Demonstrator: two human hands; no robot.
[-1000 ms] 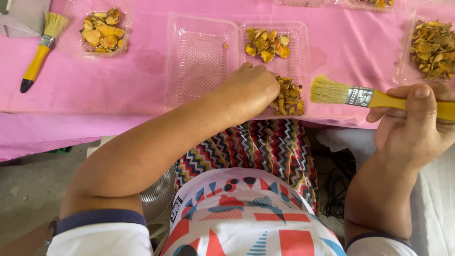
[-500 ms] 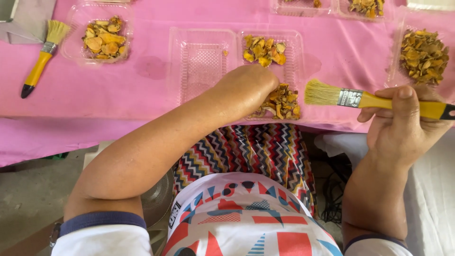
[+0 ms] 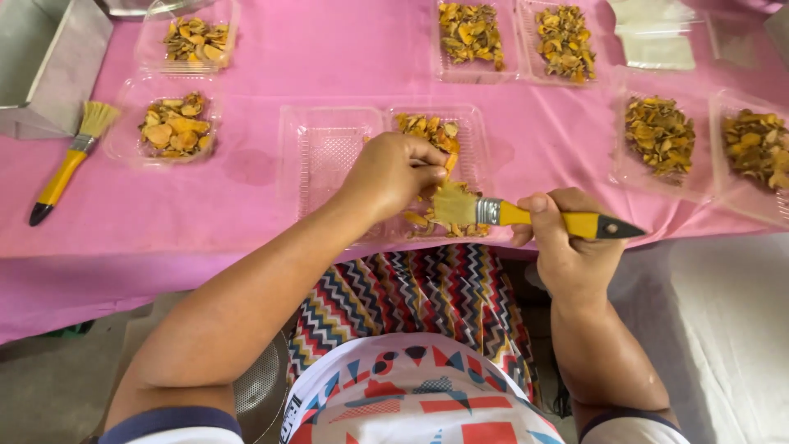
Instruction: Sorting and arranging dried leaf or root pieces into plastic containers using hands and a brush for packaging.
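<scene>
Hands work close together at the near edge of the pink tabletop. Left hand is curled shut around a small yellow dried slice, holding it over the clear plastic double tray. Right hand is closed tight on the yellow handle of a flat paintbrush, and the pale bristles touch the slice just beside the left fingers. One half of the tray has yellow dried pieces in it; the other half is bare. More clear trays of dried pieces sit around on the cloth. Far to the left lies a second yellow-handled brush, well apart from both hands.
</scene>
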